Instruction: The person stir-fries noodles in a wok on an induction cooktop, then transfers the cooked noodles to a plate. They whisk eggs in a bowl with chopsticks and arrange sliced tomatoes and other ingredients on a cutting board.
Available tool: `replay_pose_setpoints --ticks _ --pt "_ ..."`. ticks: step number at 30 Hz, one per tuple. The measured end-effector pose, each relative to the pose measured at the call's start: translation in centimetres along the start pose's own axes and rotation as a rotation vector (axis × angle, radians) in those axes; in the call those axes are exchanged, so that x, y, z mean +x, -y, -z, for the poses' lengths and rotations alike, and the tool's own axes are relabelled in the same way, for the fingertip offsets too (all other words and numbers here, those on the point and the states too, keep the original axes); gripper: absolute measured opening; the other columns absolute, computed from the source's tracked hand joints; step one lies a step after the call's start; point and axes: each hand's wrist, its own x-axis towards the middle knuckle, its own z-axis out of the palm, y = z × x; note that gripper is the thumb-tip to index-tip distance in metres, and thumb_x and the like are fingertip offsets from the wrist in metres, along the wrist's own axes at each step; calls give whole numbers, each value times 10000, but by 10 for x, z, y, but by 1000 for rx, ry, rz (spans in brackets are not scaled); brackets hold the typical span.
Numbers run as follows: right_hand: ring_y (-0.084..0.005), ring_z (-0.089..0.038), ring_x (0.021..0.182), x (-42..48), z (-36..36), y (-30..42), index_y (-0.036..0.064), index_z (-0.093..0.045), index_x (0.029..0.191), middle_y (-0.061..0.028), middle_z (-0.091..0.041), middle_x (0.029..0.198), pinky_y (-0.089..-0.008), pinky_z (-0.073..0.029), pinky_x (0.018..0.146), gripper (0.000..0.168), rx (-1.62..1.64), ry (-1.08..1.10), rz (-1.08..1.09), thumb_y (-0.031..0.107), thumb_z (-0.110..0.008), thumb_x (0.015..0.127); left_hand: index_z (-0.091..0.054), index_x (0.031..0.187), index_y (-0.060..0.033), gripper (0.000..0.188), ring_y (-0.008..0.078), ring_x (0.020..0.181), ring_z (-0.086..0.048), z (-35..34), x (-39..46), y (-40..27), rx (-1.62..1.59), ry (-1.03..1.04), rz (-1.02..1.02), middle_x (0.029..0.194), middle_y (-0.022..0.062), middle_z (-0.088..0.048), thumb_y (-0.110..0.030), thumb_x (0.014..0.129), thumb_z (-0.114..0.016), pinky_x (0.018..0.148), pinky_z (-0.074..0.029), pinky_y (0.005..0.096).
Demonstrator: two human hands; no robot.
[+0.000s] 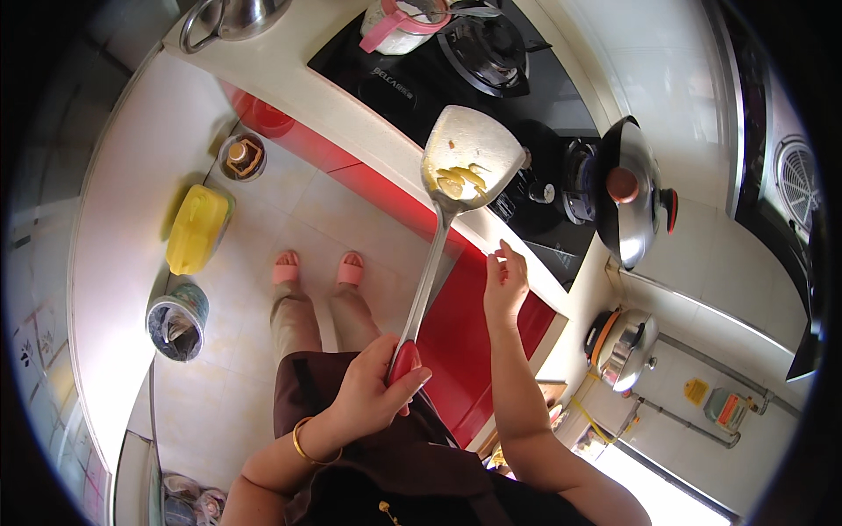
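In my left hand (378,391) is a metal wok spatula (427,276), gripped by its red handle end. Its broad blade (470,144) is raised in front of the cooktop and carries several yellowish-green food pieces (457,181). Near the counter's front edge, my right hand (506,286) has its fingers loosely bent and appears to hold nothing. A wok (608,148) stands over the right burner (579,181) of the black glass gas cooktop (368,79). Covering the wok is a shiny lid with a brown knob (621,185).
On the cooktop's left side stands a pink-rimmed jar (401,33) with a spoon across it, beside another burner (490,56). A steel pot (247,16) sits on the counter. A yellow container (194,227) and a lined bin (176,329) stand on the floor.
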Motion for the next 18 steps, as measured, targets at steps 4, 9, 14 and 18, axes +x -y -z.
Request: replay_pose_setpoints --ticks 4,9,14,18 --pt "-122 -512 635 -26 7 14 15 -645 1023 -73 -597 895 -229 -452 572 204 49 15 -12 30 -625 821 -481 848 -26 184 78 464 -509 -1 -10 -6 -9 12 31 662 25 -487 -143 866 -621 420 -409 225" --pt "-193 -545 665 -72 22 23 6 -646 958 -105 -594 866 -275 -446 572 151 203 -41 -72 33 -622 811 -489 866 -39 143 68 463 -506 -14 -25 -11 45 38 55 641 13 -500 -133 883 -594 421 -418 208" --pt "-266 -581 688 -125 57 36 27 -644 904 -126 -602 819 -317 -464 585 101 284 14 -199 51 -621 808 -486 904 -31 140 86 433 -512 -42 -43 -12 69 120 103 639 18 -516 -150 911 -559 451 -452 227" --pt "-309 -607 771 -166 88 29 43 -645 927 -131 -620 845 -363 -490 661 126 307 60 -292 97 -597 823 -476 938 -35 207 109 419 -512 -68 -54 -13 145 205 118 809 31 -539 -237 940 -515 494 -476 269"
